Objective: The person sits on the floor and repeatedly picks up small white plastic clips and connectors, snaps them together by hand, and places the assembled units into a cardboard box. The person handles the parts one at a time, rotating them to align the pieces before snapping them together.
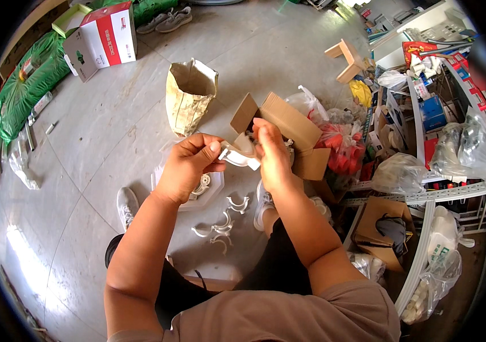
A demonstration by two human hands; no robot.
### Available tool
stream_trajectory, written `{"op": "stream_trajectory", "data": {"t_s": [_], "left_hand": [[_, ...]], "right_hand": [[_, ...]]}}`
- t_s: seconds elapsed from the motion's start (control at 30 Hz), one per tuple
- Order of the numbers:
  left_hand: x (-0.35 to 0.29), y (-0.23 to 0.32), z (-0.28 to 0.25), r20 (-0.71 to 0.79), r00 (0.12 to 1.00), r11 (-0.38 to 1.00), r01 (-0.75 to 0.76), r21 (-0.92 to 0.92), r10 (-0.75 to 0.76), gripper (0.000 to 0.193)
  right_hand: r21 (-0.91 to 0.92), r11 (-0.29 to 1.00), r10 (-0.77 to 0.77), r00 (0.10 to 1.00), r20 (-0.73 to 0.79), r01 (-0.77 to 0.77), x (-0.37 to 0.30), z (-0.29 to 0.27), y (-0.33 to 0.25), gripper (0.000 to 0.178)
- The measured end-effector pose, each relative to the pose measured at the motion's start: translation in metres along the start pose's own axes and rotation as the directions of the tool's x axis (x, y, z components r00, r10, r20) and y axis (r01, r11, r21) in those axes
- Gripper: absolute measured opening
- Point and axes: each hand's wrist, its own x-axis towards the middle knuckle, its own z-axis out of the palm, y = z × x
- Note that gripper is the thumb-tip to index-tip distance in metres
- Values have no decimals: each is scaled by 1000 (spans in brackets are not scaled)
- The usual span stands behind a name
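Both my hands hold a white plastic pipe clip [237,155] in front of me. My left hand [189,165] pinches its left end between thumb and fingers. My right hand [271,154] grips its right side. Just behind the hands lies an open brown cardboard box [294,128]. On the floor below them lie several more white clips [220,225], and an open clear bag [211,185] with white parts in it.
An open paper sack [189,94] stands on the concrete floor beyond the hands. A white and red carton [106,37] and green sacks [26,85] lie far left. A metal shelf rack [454,188] with bags and boxes fills the right. A small wooden stool [348,60] stands behind.
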Motion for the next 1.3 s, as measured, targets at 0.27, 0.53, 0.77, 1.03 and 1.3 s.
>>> {"op": "stream_trajectory", "data": {"t_s": [0.27,0.53,0.77,1.03,1.3], "left_hand": [[3,-4,1,-15,1000,999,22,-26,-23,21],[4,-3,-1,-59,998,999,37,-20,-38,22],[4,-2,-4,-52,998,998,24,66,-21,23],[2,1,-4,-12,1000,996,17,82,-16,22],[3,-9,-6,36,991,978,-137,158,132,19]], "right_hand": [[-261,939,-69,866,495,223,-11,-5,4,23],[43,999,-5,851,524,-21,-11,-4,2,18],[3,1000,-11,851,526,11,-11,-4,4,16],[14,999,17,853,522,-29,-12,-4,2,16],[173,933,185,835,519,-314,-12,-4,1,16]]}}
